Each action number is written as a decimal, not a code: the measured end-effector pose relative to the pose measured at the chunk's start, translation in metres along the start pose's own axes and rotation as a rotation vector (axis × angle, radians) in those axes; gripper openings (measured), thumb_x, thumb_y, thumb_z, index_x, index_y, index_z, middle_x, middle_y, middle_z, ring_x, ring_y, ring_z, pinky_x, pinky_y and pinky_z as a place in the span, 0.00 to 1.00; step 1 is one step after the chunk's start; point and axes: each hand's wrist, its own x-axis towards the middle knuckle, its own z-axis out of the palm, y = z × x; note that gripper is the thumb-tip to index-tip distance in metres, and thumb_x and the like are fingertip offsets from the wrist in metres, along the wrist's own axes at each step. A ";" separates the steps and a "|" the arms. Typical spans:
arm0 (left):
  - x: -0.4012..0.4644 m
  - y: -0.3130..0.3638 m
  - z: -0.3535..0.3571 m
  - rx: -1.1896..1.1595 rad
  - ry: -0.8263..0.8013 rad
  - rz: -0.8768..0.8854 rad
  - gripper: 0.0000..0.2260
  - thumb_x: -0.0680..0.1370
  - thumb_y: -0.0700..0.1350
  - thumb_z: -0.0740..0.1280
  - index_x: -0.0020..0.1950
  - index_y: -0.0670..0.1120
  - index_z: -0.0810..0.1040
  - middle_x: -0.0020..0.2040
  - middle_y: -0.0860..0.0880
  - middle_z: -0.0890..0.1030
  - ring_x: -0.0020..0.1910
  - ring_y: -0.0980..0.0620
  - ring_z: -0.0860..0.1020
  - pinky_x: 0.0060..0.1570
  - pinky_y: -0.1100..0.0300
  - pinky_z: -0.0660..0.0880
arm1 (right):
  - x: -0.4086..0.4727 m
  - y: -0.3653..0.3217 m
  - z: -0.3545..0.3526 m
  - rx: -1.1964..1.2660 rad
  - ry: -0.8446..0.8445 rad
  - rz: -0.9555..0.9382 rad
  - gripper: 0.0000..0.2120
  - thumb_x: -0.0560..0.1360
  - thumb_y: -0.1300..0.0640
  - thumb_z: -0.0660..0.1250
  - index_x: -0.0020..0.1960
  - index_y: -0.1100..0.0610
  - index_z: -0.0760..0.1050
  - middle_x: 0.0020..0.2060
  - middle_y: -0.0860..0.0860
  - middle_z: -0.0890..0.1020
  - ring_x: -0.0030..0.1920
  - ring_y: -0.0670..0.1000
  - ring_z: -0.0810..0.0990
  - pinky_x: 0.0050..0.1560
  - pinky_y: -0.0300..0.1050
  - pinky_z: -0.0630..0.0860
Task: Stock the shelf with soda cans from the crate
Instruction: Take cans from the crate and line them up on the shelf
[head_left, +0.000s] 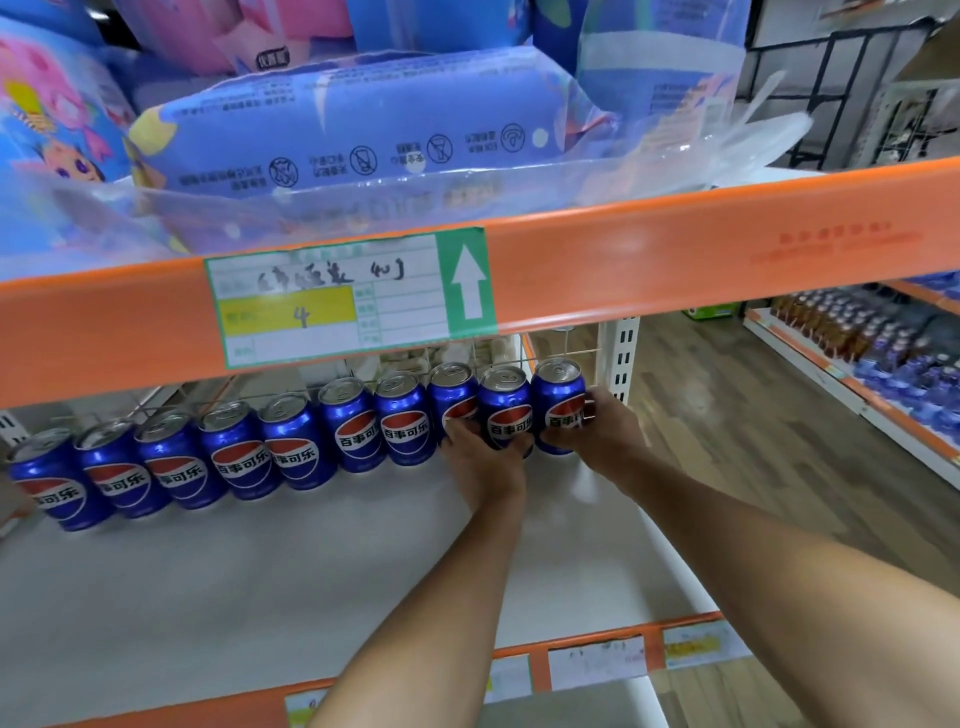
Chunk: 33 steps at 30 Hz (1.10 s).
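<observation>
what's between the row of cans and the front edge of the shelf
In the head view, bare white shelf board lies between the can row and the orange front edge; only the person's two forearms cross it.

- Both bare forearms reach forward and up from the lower edge of the view, converging toward the hands.
- The left hand (480, 457) sits back-up, wrist straight, fingers curled forward round the lower part of a can (506, 408) — its fingertips are partly hidden behind it.
- The right hand (605, 434) lies just beside the left, a little higher and farther forward, fingers and thumb wrapped round the side of the end can (560, 402).
- The right forearm comes in from the lower right corner, at a steeper slant than the left — the two hands are close but not touching.
</observation>
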 end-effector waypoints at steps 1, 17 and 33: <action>0.000 -0.001 0.002 -0.007 0.010 -0.007 0.33 0.63 0.43 0.83 0.64 0.44 0.72 0.60 0.45 0.79 0.57 0.45 0.79 0.56 0.52 0.77 | 0.003 0.001 0.001 0.006 0.005 0.014 0.28 0.62 0.57 0.83 0.59 0.56 0.76 0.49 0.50 0.83 0.49 0.51 0.81 0.46 0.41 0.74; -0.009 0.008 0.033 -0.102 0.192 -0.173 0.19 0.70 0.41 0.78 0.60 0.46 0.81 0.58 0.46 0.82 0.56 0.46 0.80 0.57 0.54 0.76 | 0.015 0.003 0.007 0.026 0.028 -0.012 0.20 0.66 0.61 0.79 0.54 0.52 0.76 0.45 0.47 0.81 0.47 0.50 0.80 0.39 0.33 0.69; -0.008 0.016 0.030 -0.226 0.156 -0.388 0.15 0.74 0.41 0.75 0.59 0.41 0.79 0.55 0.46 0.84 0.55 0.46 0.81 0.50 0.62 0.69 | 0.017 -0.001 0.005 -0.025 0.055 0.046 0.24 0.65 0.58 0.81 0.55 0.60 0.74 0.48 0.51 0.80 0.46 0.50 0.77 0.37 0.38 0.70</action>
